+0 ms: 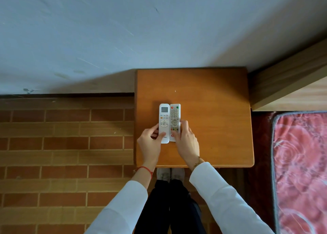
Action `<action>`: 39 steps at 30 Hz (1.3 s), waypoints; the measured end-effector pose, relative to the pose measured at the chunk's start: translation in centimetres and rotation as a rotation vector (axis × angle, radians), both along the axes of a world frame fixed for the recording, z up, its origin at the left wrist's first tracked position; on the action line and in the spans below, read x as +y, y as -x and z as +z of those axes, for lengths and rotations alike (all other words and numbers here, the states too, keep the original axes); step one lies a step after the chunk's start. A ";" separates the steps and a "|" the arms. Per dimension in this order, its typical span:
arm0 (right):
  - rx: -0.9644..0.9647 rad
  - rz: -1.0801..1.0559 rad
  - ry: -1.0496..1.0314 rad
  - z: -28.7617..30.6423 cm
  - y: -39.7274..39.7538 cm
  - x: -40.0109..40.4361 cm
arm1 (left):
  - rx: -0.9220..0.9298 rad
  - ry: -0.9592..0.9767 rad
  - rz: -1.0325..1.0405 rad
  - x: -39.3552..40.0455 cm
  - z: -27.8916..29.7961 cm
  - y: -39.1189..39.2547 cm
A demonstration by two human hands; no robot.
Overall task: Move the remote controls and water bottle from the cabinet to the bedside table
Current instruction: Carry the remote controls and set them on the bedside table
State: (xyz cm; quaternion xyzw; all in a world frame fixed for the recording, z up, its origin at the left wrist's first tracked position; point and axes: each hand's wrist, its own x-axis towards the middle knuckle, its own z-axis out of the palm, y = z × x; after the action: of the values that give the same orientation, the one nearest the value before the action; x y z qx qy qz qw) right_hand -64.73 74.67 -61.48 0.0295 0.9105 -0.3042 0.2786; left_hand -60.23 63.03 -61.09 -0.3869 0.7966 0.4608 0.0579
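Two remote controls lie side by side on the wooden bedside table, touching each other. The left one is a white remote with a small screen; my left hand grips its near end with thumb on top. The right one is a white remote with coloured buttons; my right hand holds its near end, fingers on its right side. No water bottle and no cabinet are in view.
A pale wall runs behind the table. To the right stand a wooden bed frame and a red patterned mattress. A brick-patterned floor lies to the left. My legs and shoes are just below the table's front edge.
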 end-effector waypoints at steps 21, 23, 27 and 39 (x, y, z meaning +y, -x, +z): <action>0.058 0.176 -0.203 4.6 0.3 2.0 | -0.025 0.063 -0.220 0.2 4.2 -0.9; 0.068 0.192 -0.216 6.7 0.5 2.8 | -0.027 0.121 -0.265 0.0 6.2 -1.1; 0.118 0.226 -0.229 11.9 0.8 4.1 | -0.025 0.259 -0.359 -0.6 11.4 -1.2; 0.322 0.333 -0.167 30.1 -1.3 6.4 | 0.110 0.545 -0.501 -2.0 29.7 -4.7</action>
State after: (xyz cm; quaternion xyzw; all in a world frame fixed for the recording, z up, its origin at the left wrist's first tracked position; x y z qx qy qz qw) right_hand -63.40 81.11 -31.36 -0.1467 0.9575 -0.1786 0.1725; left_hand -55.54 61.06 -31.39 -0.1557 0.9620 0.2234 0.0207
